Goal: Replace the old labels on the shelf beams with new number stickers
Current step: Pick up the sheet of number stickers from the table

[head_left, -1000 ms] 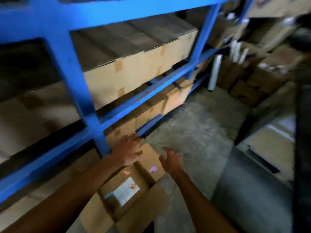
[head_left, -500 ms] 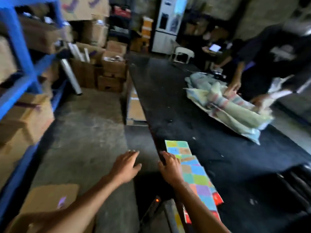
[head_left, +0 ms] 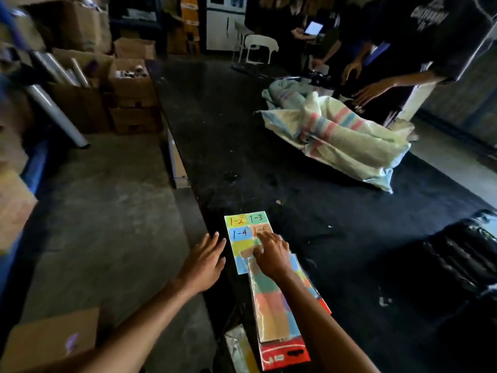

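A sheet of coloured number stickers lies at the near edge of a long black table; squares marked 1-2, 1-3 and 1-4 show. A plastic-wrapped sticker pack with a red header partly overlaps it. My right hand rests on the sheet, fingertips on the orange square. My left hand hovers just left of the sheet at the table edge, fingers spread, holding nothing. The blue shelf shows only at the far left.
A striped woven sack lies across the table; another person's hands reach toward it. Cardboard boxes and film rolls stand at the back left. An open carton sits on the concrete floor beside me. Black bags are at right.
The view has swung from the blue shelf and floor carton to the table. Both hands have moved forward; my right hand now touches the sticker sheet.
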